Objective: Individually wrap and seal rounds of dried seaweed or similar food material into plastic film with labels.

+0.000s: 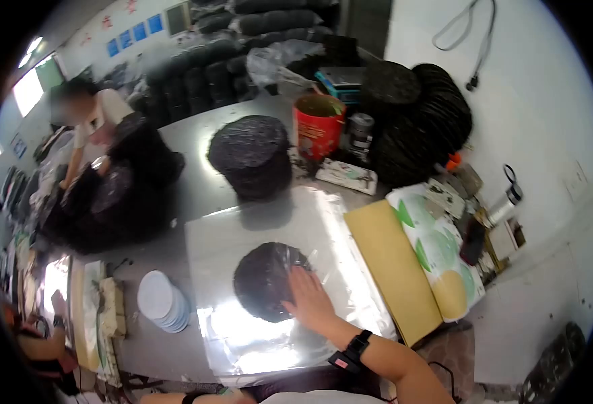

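My right hand [310,299] lies flat, fingers stretched out, on the right side of a round black cake [262,283] that looks like dried seaweed. Clear, shiny plastic sheeting [215,252] spreads around the cake on the metal table. A strip of my left hand [232,398] shows at the bottom edge, past a black wristband; its fingers are hidden. Beyond the cake stands a tall stack of similar black rounds [252,158]. To the left is a stack of white round lids or tubs [158,299].
A yellow board [394,269] lies on the right. Behind it are a red bucket [318,124], a dark jar [360,131] and piled black rounds [421,128]. Across the table, a person [94,114] handles large dark bundles. Another person's hand [58,303] shows at far left.
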A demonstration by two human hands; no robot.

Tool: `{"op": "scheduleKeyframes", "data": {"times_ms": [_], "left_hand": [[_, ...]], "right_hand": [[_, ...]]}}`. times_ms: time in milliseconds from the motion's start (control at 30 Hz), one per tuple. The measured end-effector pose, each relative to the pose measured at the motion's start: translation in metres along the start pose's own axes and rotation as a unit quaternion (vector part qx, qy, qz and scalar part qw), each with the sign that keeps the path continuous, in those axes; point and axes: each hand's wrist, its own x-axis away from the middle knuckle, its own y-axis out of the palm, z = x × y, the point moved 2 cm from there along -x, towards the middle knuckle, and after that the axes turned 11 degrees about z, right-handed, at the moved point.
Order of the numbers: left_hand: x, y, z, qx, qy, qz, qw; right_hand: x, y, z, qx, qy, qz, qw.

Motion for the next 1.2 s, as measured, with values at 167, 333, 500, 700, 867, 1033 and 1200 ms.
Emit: {"op": "scheduleKeyframes", "data": {"times_ms": [167, 333, 500, 700, 867, 1033, 1200], "left_hand": [[0.13, 0.002, -0.045, -0.218, -0.453, -0.451, 0.738], [0.167, 0.015, -0.06, -0.338, -0.44, -0.459, 0.693], [0.19, 0.049, -0.079, -0.263, -0.562, -0.222, 0.752], [0.197, 0.068, -0.129, -0.154, -0.776, -0.028, 0.611], [0.176, 0.064, -0.128, -0.392, -0.522, -0.169, 0.738], [0.189, 0.067, -0.122, -0.266, -0.65, -0.117, 0.702], [0.187, 0.056, -0.151, -0.285, -0.501, -0.271, 0.771]], "right_hand": [[0.001, 0.002, 0.001, -0.001, -0.01, -0.007, 1.0], [0.002, -0.005, -0.007, 0.016, -0.004, 0.02, 1.0], [-0.008, -0.002, -0.009, -0.121, 0.063, -0.041, 0.99], [-0.039, -0.036, -0.023, -0.252, 0.226, -0.13, 0.932], [-0.05, 0.005, -0.002, 0.044, -0.038, 0.159, 0.986], [-0.058, -0.005, -0.003, -0.117, 0.021, 0.025, 0.993], [-0.066, 0.01, 0.01, -0.072, -0.011, 0.13, 0.989]]}}
